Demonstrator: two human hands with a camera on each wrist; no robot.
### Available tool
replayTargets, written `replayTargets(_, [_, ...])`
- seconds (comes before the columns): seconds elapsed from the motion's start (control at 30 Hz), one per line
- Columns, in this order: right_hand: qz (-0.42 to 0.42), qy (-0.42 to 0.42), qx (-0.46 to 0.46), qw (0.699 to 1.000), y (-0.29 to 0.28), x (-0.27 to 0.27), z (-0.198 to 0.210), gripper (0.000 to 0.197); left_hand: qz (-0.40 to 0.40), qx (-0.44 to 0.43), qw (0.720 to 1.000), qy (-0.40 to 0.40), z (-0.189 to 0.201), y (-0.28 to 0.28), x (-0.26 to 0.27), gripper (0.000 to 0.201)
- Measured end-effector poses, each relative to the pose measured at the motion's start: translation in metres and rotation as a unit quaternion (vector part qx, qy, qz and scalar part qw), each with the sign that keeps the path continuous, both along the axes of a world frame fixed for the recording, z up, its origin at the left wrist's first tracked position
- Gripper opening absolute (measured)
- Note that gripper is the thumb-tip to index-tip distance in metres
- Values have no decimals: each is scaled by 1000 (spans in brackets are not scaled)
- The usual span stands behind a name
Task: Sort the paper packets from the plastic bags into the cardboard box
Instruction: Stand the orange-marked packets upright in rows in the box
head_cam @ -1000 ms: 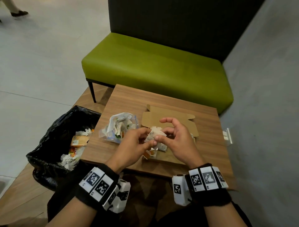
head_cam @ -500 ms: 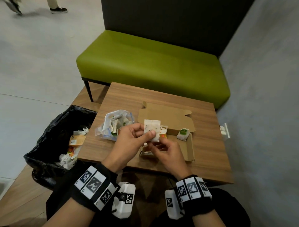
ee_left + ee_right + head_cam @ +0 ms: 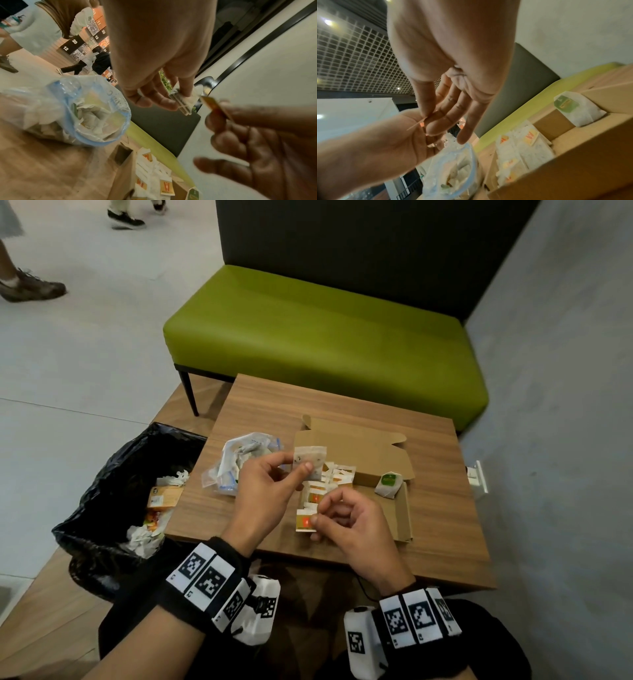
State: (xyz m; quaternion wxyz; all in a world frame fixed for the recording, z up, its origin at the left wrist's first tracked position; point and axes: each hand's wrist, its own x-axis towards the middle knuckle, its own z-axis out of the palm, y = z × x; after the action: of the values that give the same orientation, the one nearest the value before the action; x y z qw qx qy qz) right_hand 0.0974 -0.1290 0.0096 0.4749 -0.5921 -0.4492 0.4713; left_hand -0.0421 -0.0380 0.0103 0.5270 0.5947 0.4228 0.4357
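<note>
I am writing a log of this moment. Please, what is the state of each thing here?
cardboard box: open, packets inside
plastic bag: open, lying on table
left hand: pinches a small clear bag
right hand: pinches an orange packet
bin bag: open, holding scraps

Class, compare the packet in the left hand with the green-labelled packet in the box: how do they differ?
The left hand pinches its packet in the air; the green-labelled packet lies untouched in the cardboard box. The held packet looks plain and speckled; the other bears a green label. Both are small and pale.
</note>
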Motion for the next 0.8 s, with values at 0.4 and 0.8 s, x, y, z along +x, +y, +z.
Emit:
replayTargets(0.4, [-43, -84, 119, 988, 15, 6, 23, 19, -84, 29, 996, -3, -10, -11, -6, 18])
replayTargets(0.8, [-103, -112, 114, 982, 24, 10, 23, 14, -155, 23, 988, -1, -15, -13, -8, 22])
